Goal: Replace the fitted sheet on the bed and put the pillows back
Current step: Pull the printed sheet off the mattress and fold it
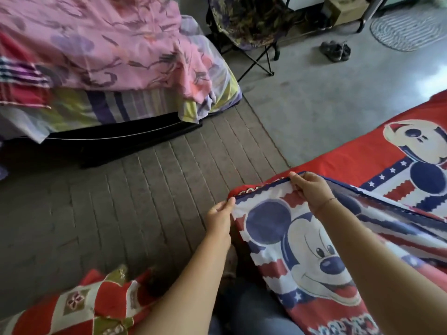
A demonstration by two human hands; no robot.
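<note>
A red, white and blue cartoon-mouse sheet (302, 250) covers the low bed (350, 155) at the right. Its near corner is folded back over the red surface, showing a big mouse face. My left hand (221, 216) pinches the sheet's blue-piped edge at the corner by the bed's side. My right hand (312, 189) grips the same edge a little further along, fingers curled over the piping. A red, white and olive patterned pillow or bundle (82, 305) lies on the floor at the bottom left.
Another bed with a pink floral cover (108, 44) and striped sheet fills the upper left. A folding chair (246, 27) stands beyond it, shoes (335, 50) and a round rug (408, 27) further back. A grey ribbed mat (145, 189) covers the floor between the beds.
</note>
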